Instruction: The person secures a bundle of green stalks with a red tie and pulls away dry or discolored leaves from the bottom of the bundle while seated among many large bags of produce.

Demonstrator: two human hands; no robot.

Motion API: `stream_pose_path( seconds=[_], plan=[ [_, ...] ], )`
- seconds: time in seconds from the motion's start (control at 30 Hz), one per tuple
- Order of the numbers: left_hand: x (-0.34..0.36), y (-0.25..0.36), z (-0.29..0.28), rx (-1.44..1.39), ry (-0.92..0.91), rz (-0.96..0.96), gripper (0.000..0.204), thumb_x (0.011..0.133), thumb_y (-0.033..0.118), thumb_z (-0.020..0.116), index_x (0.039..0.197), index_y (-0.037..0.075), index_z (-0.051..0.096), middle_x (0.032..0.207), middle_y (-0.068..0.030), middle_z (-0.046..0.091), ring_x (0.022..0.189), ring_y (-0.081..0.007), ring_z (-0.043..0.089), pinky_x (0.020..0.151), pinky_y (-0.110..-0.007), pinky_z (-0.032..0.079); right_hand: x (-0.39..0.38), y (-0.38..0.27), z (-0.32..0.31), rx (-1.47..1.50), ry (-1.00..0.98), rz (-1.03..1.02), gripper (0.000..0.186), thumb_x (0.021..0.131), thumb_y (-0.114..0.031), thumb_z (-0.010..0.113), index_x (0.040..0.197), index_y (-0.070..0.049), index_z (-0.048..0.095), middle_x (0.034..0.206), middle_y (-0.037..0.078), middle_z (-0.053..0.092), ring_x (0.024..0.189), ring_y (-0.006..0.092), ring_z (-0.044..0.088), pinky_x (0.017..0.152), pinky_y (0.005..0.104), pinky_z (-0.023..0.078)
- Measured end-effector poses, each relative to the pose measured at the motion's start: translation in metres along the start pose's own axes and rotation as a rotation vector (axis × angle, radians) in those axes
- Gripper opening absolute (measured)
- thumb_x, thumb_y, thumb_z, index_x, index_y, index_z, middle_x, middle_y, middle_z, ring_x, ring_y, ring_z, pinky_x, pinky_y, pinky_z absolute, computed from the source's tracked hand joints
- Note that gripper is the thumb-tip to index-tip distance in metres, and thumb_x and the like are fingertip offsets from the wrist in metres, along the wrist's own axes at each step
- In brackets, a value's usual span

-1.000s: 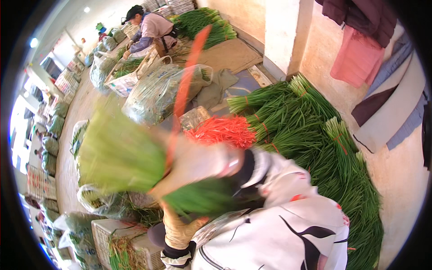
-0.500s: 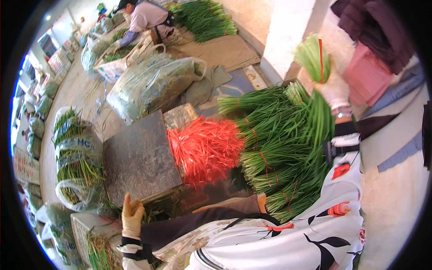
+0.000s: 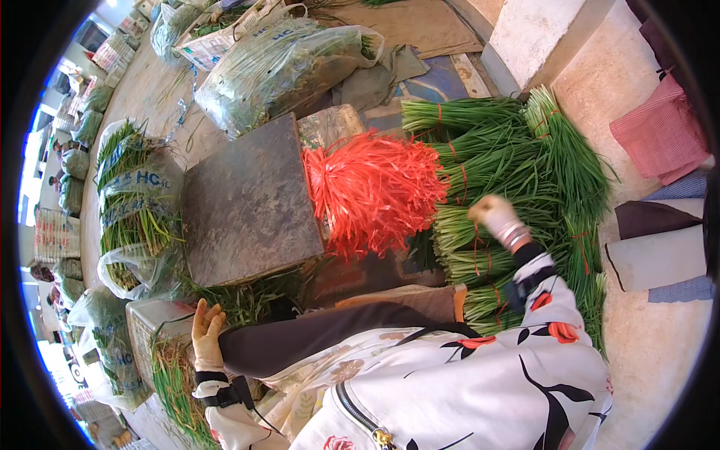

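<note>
My left hand (image 3: 208, 335), in a pale glove, is raised with its fingers apart, just off the near left corner of a dark square board (image 3: 251, 202). It holds nothing. My right hand (image 3: 496, 215), also gloved, hovers over a heap of long green chives (image 3: 510, 161), its fingers curled in with nothing showing in them. Red ties bind the chives into bunches. One bunch (image 3: 566, 150) with a pale stem end lies on the right side of the heap. A thick tuft of red plastic strips (image 3: 375, 191) lies between the board and the chives.
Clear bags of greens stand left of the board (image 3: 139, 217) and beyond it (image 3: 281, 71). A crate with loose stalks (image 3: 169, 375) is at the near left. A white pillar (image 3: 544, 45) rises at the far right; a pink cloth (image 3: 660, 131) is at the right edge.
My right hand has let go of a tied bunch of chives, now lying on the heap, and moved left and nearer. My left hand stays near the board's corner. The view has shifted.
</note>
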State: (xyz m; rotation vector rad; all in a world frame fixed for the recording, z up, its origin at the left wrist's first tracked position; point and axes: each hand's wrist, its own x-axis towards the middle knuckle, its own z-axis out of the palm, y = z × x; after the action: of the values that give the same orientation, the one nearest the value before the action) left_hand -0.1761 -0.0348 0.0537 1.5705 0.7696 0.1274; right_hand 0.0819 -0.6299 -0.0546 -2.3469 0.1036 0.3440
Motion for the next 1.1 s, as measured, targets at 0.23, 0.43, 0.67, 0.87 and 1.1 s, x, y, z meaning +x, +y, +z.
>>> stream_pose_path(
  seconds=[0.23, 0.43, 0.67, 0.87, 1.1],
  plan=[
    [-0.013, -0.004, 0.003, 0.050, 0.031, 0.186, 0.054, 0.089, -0.001, 0.055, 0.139, 0.004, 0.036, 0.124, -0.0134, 0.055, 0.107, -0.0171, 0.055, 0.093, -0.026, 0.043, -0.047, -0.051, 0.107, -0.046, -0.010, 0.005, 0.036, 0.077, -0.034, 0.068, 0.091, -0.001, 0.065, 0.088, 0.019, 0.066, 0.084, 0.0332, 0.063, 0.077, 0.0392, 0.048],
    [-0.045, -0.020, -0.013, 0.073, 0.064, 0.191, 0.052, 0.088, -0.004, 0.055, 0.137, 0.003, 0.040, 0.120, -0.0125, 0.057, 0.106, -0.0155, 0.055, 0.094, -0.026, 0.043, -0.032, -0.022, 0.133, 0.271, 0.119, 0.334, 0.022, 0.077, -0.018, 0.069, 0.088, 0.001, 0.063, 0.078, 0.010, 0.066, 0.065, 0.0189, 0.061, 0.064, 0.0325, 0.048],
    [-0.034, -0.015, 0.010, -0.053, 0.051, 0.256, 0.049, 0.089, -0.005, 0.054, 0.136, 0.005, 0.043, 0.118, -0.0093, 0.060, 0.106, -0.0119, 0.055, 0.094, -0.024, 0.043, -0.026, -0.004, 0.121, 0.310, 0.108, 0.051, 0.031, 0.078, -0.013, 0.068, 0.105, 0.002, 0.060, 0.099, 0.009, 0.063, 0.086, 0.0179, 0.057, 0.078, 0.0306, 0.045],
    [-0.018, -0.011, 0.022, -0.024, 0.048, 0.314, 0.048, 0.088, -0.005, 0.055, 0.134, 0.003, 0.044, 0.118, -0.0102, 0.059, 0.105, -0.0130, 0.056, 0.093, -0.023, 0.043, -0.013, -0.015, 0.106, 0.327, 0.096, 0.080, 0.027, 0.084, -0.015, 0.064, 0.102, 0.005, 0.063, 0.093, 0.010, 0.067, 0.084, 0.0163, 0.061, 0.079, 0.0286, 0.046],
    [-0.044, -0.007, 0.020, -0.169, 0.323, 0.299, 0.043, 0.089, 0.000, 0.057, 0.131, 0.002, 0.047, 0.121, -0.0116, 0.058, 0.108, -0.0174, 0.056, 0.092, -0.027, 0.045, 0.018, -0.079, 0.034, 0.830, -0.097, -0.065, 0.028, 0.093, -0.022, 0.047, 0.107, -0.002, 0.060, 0.094, 0.007, 0.063, 0.084, 0.0159, 0.057, 0.073, 0.0253, 0.045]
  ],
)
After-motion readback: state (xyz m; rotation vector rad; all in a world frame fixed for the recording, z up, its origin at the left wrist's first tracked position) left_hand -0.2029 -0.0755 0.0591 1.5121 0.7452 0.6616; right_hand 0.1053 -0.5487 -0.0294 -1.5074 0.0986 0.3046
